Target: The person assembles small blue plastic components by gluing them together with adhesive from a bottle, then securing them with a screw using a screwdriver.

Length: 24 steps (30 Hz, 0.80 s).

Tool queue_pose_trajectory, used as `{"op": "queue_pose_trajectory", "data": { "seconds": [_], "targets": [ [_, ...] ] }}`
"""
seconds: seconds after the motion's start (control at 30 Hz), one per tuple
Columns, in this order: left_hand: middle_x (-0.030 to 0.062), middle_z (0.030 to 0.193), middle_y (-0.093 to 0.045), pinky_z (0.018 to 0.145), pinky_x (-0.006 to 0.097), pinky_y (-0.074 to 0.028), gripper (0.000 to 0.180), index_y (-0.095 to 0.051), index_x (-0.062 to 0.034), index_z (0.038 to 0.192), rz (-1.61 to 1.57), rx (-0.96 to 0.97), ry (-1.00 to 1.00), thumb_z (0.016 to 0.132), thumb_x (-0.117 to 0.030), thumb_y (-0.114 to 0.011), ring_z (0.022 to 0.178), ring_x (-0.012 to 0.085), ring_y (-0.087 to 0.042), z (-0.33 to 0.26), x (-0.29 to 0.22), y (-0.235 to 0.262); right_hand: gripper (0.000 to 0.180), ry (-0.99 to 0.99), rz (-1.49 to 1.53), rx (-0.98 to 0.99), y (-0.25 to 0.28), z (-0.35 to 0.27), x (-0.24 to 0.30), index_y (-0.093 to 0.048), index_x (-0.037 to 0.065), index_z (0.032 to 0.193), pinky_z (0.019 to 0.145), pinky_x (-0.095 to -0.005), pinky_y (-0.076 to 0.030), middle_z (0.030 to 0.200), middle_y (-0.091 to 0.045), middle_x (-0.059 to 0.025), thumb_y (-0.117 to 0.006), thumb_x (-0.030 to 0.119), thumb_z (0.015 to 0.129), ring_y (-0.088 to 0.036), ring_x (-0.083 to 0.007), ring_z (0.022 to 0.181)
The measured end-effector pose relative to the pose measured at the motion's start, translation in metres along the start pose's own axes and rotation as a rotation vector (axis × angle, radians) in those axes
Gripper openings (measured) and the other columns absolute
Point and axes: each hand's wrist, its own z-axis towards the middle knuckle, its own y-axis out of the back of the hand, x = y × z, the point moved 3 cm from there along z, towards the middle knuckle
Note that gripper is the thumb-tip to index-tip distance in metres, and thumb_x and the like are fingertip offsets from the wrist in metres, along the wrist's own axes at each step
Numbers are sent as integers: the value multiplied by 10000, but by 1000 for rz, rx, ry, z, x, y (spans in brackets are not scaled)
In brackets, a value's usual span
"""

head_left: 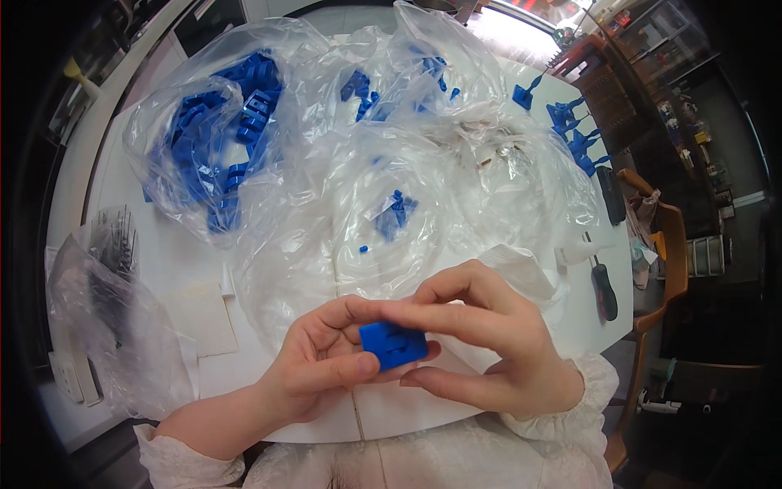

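A small blue plastic part (393, 345), block-shaped with a slot in its face, sits in my left hand (322, 350). My left thumb presses on its near left corner and the fingers lie behind and under it. Over the part arches my right hand (489, 334), its index finger reaching across the upper edge and its thumb standing apart below. Whether the right fingertips press on the part is partly hidden. Just beyond my hands, a clear plastic bag (358, 281) spreads out with several tiny blue pieces (397, 209) in it.
A clear bag of larger blue parts (257, 110) lies at the far left. Blue parts with stems (577, 138) stand along the table's right side, near a black-handled screwdriver (604, 292) and a white bottle (577, 251). Bagged dark pins (114, 244) and a paper sheet (204, 322) lie left.
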Motion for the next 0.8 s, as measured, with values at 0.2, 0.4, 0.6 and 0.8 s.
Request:
{"op": "queue_pose_trajectory", "data": {
  "seconds": [0.2, 0.4, 0.6, 0.8],
  "targets": [
    [192, 1376, -434, 960, 384, -511, 443, -488, -57, 1274, 19, -27, -41, 855, -23, -626, 1201, 423, -502, 1, -9, -5, 260, -61, 66, -268, 10, -1, -13, -625, -12, 1100, 749, -291, -496, 1025, -572, -132, -600, -33, 842, -600, -197, 885],
    [157, 1369, -447, 919, 358, -546, 444, -510, -82, 1269, 53, -75, -33, 847, -44, -643, 1174, 457, -511, 0, -8, -5, 124, -154, 177, -149, 8, -3, -21, -627, -19, 981, 661, -259, -475, 888, -604, -105, -549, 42, 906, -594, -162, 798],
    [138, 1365, -450, 949, 374, -532, 441, -478, -50, 1306, 42, -47, -46, 883, -24, -597, 1193, 381, -519, -2, -7, -4, 101, -162, 270, -144, 2, -1, -25, -617, -18, 912, 614, -241, -466, 855, -599, -81, -601, 82, 901, -585, -120, 710],
    [127, 1349, -382, 1035, 393, -459, 416, -462, 2, 1334, 222, 40, -194, 923, 22, -525, 1247, 283, -469, -2, -7, -5, 120, -125, 211, -143, 0, -5, -22, -619, -8, 892, 596, -224, -459, 822, -600, -66, -685, 78, 842, -573, -100, 676]
  ]
}}
